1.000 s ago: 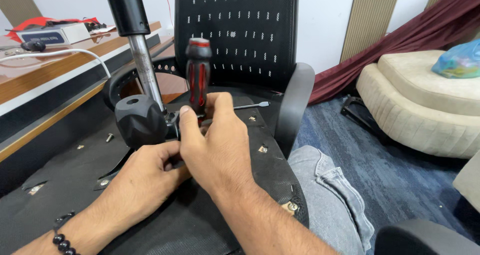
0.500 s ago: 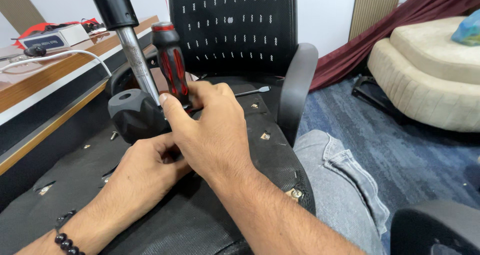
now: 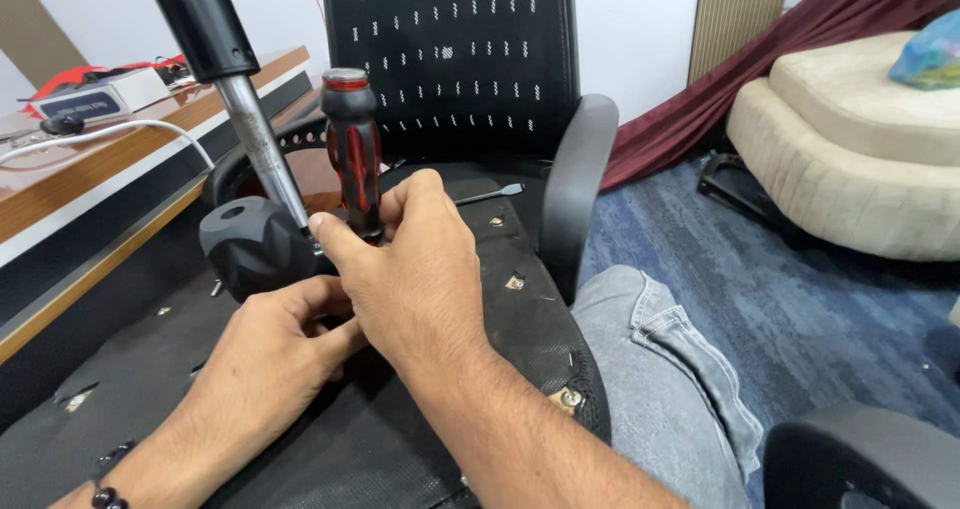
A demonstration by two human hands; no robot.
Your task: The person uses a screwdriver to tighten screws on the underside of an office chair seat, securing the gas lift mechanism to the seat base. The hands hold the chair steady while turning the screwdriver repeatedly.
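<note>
My right hand (image 3: 415, 269) grips a red-and-black screwdriver (image 3: 353, 149) near the bottom of its handle, which stands upright over the underside of a black chair seat (image 3: 520, 319). My left hand (image 3: 270, 349) lies just below and left of it, fingers curled under the right hand against the seat's mechanism; what it holds is hidden. A black rounded knob (image 3: 250, 244) and a chrome gas-lift rod (image 3: 255, 139) rise just left of the hands.
A black mesh chair back (image 3: 450, 59) with an armrest (image 3: 575, 169) stands behind. A wooden desk (image 3: 120, 159) with a white cable runs along the left. A beige cushion seat (image 3: 860, 159) is at right, a loose flat tool (image 3: 490, 195) beyond the hands, my jeans-clad knee (image 3: 650, 369) below.
The screwdriver handle has stayed upright in my right hand while my view shifted slightly; the hands remain together at the mechanism, and my right fingers have moved a little on the handle.
</note>
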